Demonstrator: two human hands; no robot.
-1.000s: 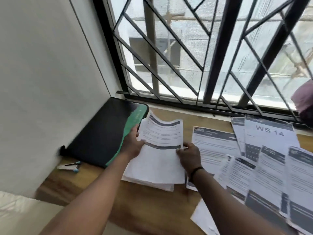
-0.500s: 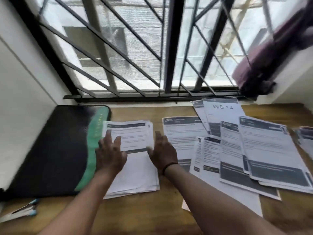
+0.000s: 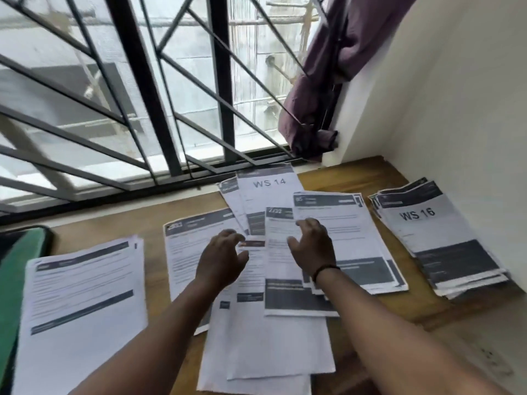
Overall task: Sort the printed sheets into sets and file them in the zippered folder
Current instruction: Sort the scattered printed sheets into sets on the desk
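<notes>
Both hands are hovering over the loose printed sheets (image 3: 281, 269) fanned across the middle of the wooden desk (image 3: 353, 173), the left hand (image 3: 221, 262) and right hand (image 3: 312, 248) each with fingers loosely curled, holding nothing. Two squared stacks are lying apart: one stack (image 3: 82, 303) at the left, just beside the green-edged zippered folder (image 3: 17, 269), and the WS 16 stack (image 3: 439, 238) at the right wall.

both hands, left hand (image 3: 221, 259) and right hand (image 3: 313, 246), hang over the loose sheets (image 3: 285, 269) mid-table. left of them lies a stack (image 3: 82, 303), the folder (image 3: 17, 266) beyond it. right of them sits the ws 16 stack (image 3: 439, 238); behind them, the ws 14 sheet (image 3: 268, 192).
</notes>
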